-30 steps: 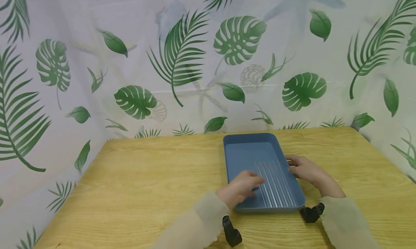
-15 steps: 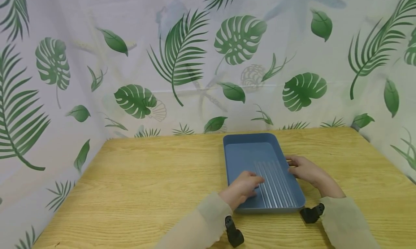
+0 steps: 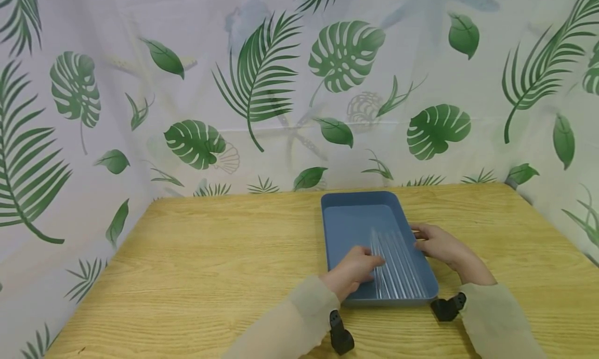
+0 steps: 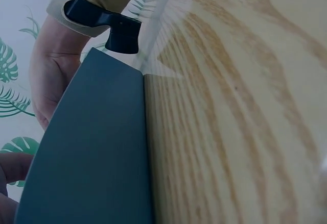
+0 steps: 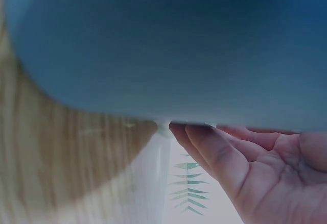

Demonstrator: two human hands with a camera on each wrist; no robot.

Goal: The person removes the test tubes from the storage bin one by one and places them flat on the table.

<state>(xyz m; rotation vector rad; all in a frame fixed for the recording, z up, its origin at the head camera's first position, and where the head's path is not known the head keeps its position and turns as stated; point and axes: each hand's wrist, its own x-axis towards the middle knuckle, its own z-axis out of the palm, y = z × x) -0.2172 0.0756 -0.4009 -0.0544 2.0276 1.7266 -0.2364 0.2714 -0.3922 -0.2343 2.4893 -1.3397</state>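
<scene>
A blue rectangular tray [image 3: 348, 216] sits on the wooden table, with several thin clear tubes [image 3: 398, 276] lying side by side in its near right part. My left hand [image 3: 354, 268] reaches over the tray's near left side and pinches at the leftmost clear tube. In the left wrist view, its fingers [image 4: 13, 170] show at the lower left, behind the tray's wall. My right hand [image 3: 444, 248] rests at the tray's right side, with fingertips right at the rim. From the right wrist view, that hand's fingers [image 5: 219, 152] extend loosely to the tray's edge.
The wood-grained table [image 3: 224, 265] extends on both sides of the tray. A white cloth with green leaf prints [image 3: 281, 88] hangs behind it and along the left and right. Each sleeve carries a small black camera [image 3: 340, 332] at the wrist.
My left hand has shifted slightly right. The leftmost clear tubes have moved right with it and now lie bunched closer to the others. My right hand and the tray stay nearly still.
</scene>
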